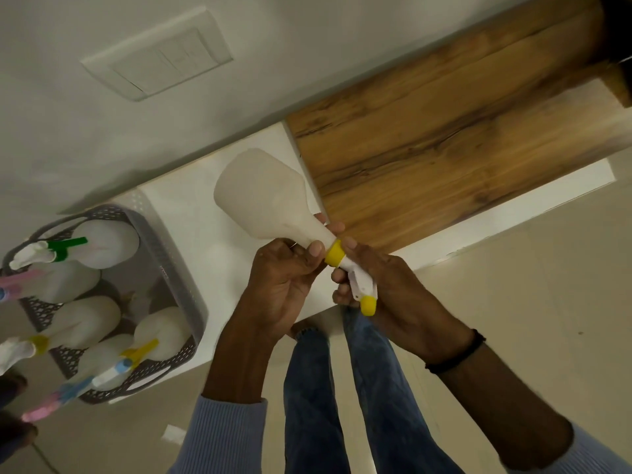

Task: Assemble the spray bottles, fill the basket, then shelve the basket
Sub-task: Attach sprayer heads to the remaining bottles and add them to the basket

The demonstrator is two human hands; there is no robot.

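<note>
The left hand [284,285] grips the neck of a white bottle [263,203] held out over the white counter [191,206]; the right hand [383,289] closes around its spray head [359,285] at the yellow collar [334,253]. The grey basket [171,261] to the left holds several assembled bottles

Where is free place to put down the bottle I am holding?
The white top is bare between the basket and the wood panel, under the held bottle. The basket is crowded; one small gap shows near its right wall.
</note>
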